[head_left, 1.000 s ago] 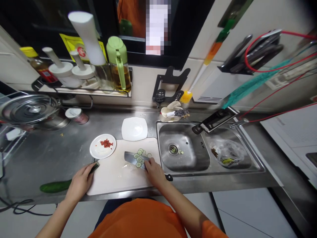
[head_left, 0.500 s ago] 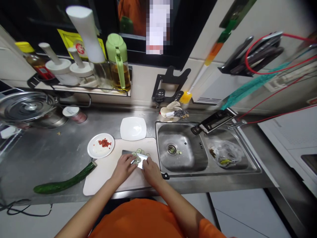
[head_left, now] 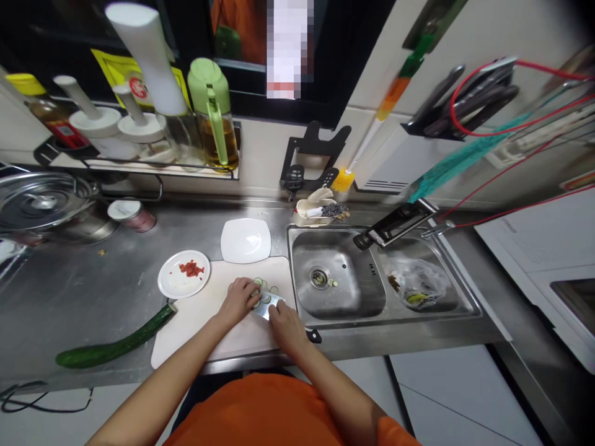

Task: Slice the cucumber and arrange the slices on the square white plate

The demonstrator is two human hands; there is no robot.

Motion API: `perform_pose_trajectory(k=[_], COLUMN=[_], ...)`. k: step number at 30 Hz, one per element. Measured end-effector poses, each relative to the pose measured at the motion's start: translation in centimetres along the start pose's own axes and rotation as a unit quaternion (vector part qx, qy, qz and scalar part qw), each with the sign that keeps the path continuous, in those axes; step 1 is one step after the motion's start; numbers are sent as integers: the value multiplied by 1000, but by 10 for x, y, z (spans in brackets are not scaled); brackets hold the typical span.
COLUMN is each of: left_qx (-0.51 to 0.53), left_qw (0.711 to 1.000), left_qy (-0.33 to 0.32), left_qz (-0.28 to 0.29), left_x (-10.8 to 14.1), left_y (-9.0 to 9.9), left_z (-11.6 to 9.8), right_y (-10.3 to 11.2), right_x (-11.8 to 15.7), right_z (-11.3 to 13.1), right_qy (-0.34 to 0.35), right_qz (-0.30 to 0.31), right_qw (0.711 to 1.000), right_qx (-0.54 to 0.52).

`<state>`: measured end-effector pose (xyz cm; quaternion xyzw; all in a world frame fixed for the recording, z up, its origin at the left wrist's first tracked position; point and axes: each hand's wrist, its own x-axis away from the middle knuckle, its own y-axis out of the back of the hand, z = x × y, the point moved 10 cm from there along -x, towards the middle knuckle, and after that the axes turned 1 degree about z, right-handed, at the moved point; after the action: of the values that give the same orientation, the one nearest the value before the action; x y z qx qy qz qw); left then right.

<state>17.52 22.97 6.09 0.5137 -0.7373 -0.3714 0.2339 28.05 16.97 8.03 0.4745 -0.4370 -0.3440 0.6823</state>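
Observation:
On the white cutting board, a wide-bladed knife lies nearly flat with cucumber slices on its blade; more slices lie just behind it. My right hand is closed on the knife near its blade. My left hand is at the blade's left side, its fingers bent over cucumber slices; what lies under its fingertips is partly hidden. To the left, a long cucumber with a cut end rests partly on the board. Behind the board are a plate with red pieces and a bare white plate.
A double sink with a black faucet is on the right, a plastic bag in its far basin. A lidded pot and a small tub stand at the left. Bottles line a rack behind.
My left hand has moved over the blade's left part, covering some slices. The knife has shifted slightly right relative to the board. The whole view has shifted a little.

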Motion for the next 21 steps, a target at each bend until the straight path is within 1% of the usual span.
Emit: perform_pose_trajectory(k=[4, 6, 9, 11, 13, 17, 21], left_qx=[2, 26, 47, 31, 5, -33, -54], left_qw=[999, 999, 999, 999, 999, 995, 991], left_qy=[39, 24, -21, -16, 22, 98, 124], left_qz=[-27, -25, 17, 36, 31, 5, 7], left_x=[-8, -9, -10, -12, -14, -19, -23], left_y=[5, 3, -12, -20, -20, -9, -5], left_z=[8, 0, -20, -26, -19, 5, 23], right_y=[2, 3, 7, 10, 12, 12, 14], right_x=[6, 6, 4, 3, 3, 10, 24], right_z=[-14, -17, -15, -10, -8, -14, -24], right_qy=[-20, -23, -19, -13, -9, -22, -32], right_qz=[14, 22, 23, 22, 25, 42, 63], right_qw=[1000, 999, 1000, 1000, 1000, 999, 997], right_qx=[0, 4, 2, 3, 7, 16, 19])
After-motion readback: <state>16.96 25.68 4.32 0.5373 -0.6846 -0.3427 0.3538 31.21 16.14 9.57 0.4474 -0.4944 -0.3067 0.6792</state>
